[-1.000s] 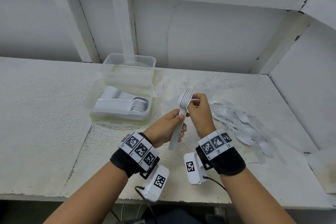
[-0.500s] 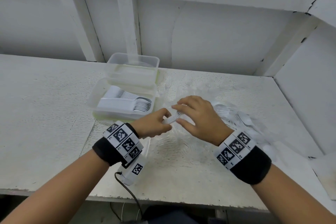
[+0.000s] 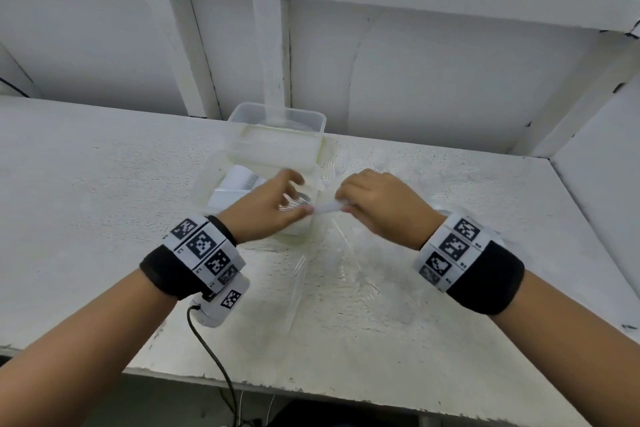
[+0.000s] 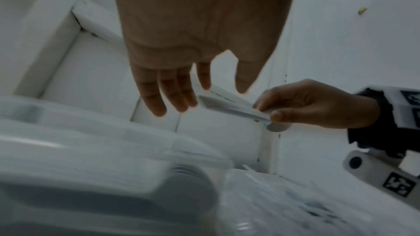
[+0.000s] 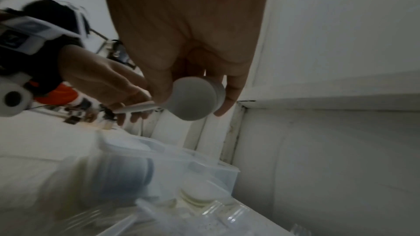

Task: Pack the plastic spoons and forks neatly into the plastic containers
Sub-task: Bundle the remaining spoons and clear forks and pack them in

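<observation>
Stacked cutlery (image 3: 327, 207) between both hands.

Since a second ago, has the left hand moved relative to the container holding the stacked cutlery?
Yes. The left hand has gone from the bare table in front of the near container to over that container's front right corner, fingers straightened.

White rough-surfaced table (image 3: 86, 191), white panelled wall (image 3: 433, 55), white beams (image 3: 273, 45)

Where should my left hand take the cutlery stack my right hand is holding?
Grip the stack by its free handle end, from the left: the right hand pinches the head end, and the flat handles point toward the open left hand.
</observation>
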The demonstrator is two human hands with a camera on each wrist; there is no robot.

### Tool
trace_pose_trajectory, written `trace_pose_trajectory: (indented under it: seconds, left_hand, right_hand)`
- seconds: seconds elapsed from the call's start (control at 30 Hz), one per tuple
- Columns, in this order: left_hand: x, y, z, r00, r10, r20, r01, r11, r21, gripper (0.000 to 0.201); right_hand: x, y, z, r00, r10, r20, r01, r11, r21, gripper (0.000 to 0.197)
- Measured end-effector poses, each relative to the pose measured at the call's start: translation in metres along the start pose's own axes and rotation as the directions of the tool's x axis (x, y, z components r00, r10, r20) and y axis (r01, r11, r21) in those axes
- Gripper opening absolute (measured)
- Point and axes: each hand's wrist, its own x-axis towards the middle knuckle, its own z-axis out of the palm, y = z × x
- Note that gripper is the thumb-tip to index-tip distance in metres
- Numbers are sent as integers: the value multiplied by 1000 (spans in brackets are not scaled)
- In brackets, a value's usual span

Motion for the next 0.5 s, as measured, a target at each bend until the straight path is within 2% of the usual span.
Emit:
trace_pose_trajectory:
  seconds: [0.1, 0.17, 0.27, 0.37, 0.5]
  left_hand:
    - [7, -21, -19, 951, -18, -308, 28, 999, 26, 33]
    - [12, -34, -25, 929, -11, -369, 57, 992, 112, 25]
    - [23, -50, -21, 966, 15, -257, 57, 961, 270, 26]
    - [28, -61, -14, 994, -19, -112, 68, 891, 449, 35]
    - [32, -70, -9, 998, -46, -53, 69, 802, 593, 37]
  right_hand:
    - [10, 19, -5, 972, 235, -9, -233, 968, 91, 23]
    - [18, 26, -4, 930, 368, -10, -360, 915, 182, 25]
    - [40, 25, 5, 884, 467, -18, -440, 845, 304, 25]
    - [67, 20, 19, 872, 489, 13, -460, 811, 362, 25]
    - [98, 4, 29, 871, 491, 15, -462, 808, 365, 29]
